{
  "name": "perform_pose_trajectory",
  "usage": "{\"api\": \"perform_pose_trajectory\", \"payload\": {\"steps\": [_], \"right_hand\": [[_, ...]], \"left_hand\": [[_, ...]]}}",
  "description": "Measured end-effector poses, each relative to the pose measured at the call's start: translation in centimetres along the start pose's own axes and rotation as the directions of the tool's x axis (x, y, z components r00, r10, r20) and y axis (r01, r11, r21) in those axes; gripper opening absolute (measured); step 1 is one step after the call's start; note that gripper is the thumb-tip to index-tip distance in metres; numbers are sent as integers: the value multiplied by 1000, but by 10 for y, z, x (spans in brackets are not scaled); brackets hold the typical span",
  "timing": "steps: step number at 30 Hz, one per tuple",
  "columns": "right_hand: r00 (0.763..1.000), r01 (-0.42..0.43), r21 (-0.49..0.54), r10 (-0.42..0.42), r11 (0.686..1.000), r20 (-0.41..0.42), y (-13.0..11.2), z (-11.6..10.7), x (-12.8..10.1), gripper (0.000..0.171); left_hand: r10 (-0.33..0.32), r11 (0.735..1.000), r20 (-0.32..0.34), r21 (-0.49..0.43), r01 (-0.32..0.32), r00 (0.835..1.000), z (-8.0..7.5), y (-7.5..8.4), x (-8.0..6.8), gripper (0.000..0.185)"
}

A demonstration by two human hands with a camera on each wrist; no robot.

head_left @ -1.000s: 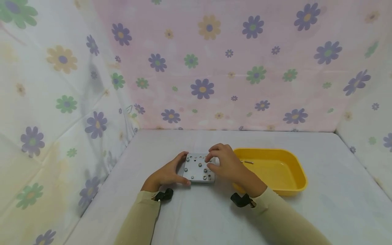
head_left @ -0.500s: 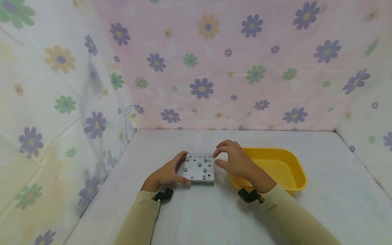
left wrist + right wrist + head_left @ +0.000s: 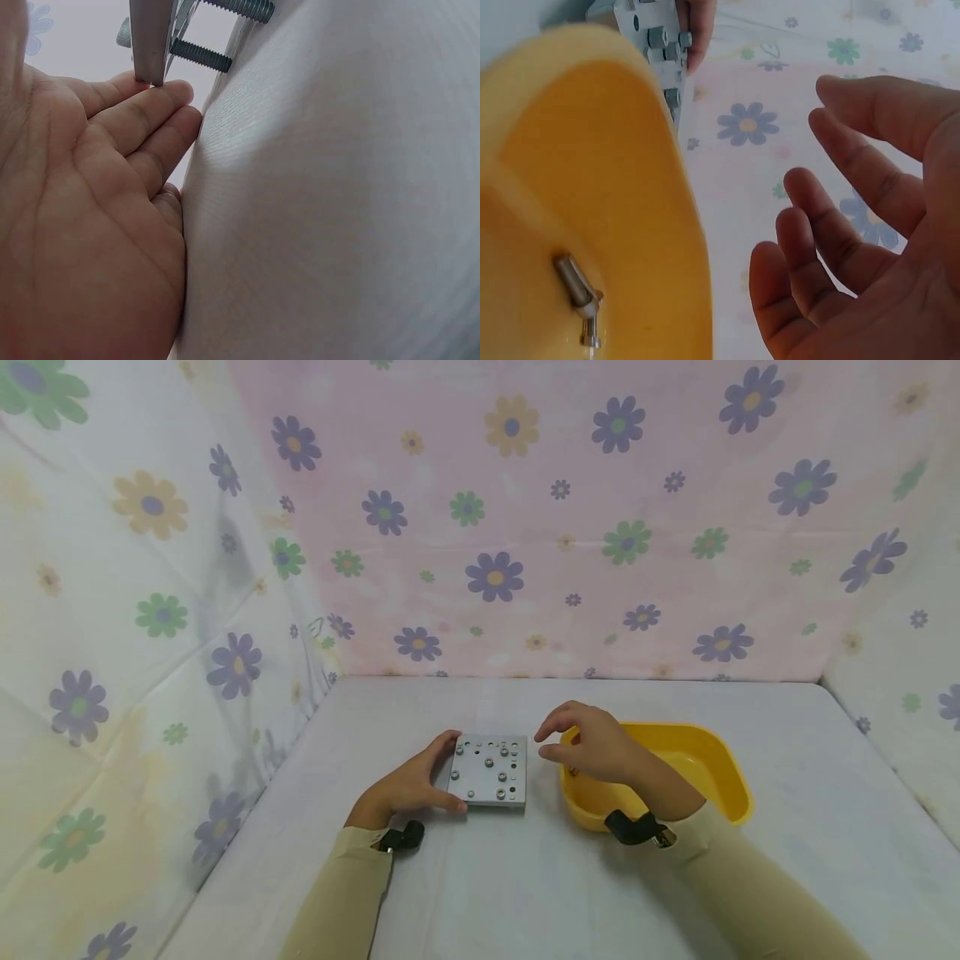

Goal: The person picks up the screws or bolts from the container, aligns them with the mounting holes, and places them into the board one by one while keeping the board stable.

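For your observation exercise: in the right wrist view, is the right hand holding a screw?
No. The right hand is open and empty; a screw lies in the tray.

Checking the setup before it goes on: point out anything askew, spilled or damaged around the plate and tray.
Nothing stands out. The grey plate lies flat on the table, steadied by the left hand, with screws seated in several holes and other holes open. The yellow tray sits upright; the right hand hovers open over it. A loose screw lies inside the tray.
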State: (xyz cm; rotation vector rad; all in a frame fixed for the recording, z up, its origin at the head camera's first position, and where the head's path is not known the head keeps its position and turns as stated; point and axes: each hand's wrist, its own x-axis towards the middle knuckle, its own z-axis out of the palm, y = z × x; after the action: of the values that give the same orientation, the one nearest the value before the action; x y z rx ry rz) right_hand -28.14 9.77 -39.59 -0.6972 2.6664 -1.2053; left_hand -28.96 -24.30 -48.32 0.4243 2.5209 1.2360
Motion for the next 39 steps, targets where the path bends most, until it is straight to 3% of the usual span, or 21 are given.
{"api": "perform_pose_trajectory", "payload": {"steps": [7, 27, 36, 39], "right_hand": [[997, 56, 46, -58, 997, 48, 20, -16, -2, 14], [994, 10, 63, -17, 998, 112, 59, -44, -6, 23], [982, 36, 100, -54, 994, 179, 73, -49, -4, 26], [980, 10, 105, -31, 994, 196, 75, -49, -2, 26]], "left_hand": [[15, 1000, 9, -13, -15, 1000, 0, 0, 0, 119], [22, 1000, 12, -16, -22, 1000, -1, 1, -1, 121], [3, 1000, 3, -14, -3, 1000, 0, 1, -1, 123], [2, 1000, 2, -12, -2, 1000, 0, 0, -1, 124]]}}
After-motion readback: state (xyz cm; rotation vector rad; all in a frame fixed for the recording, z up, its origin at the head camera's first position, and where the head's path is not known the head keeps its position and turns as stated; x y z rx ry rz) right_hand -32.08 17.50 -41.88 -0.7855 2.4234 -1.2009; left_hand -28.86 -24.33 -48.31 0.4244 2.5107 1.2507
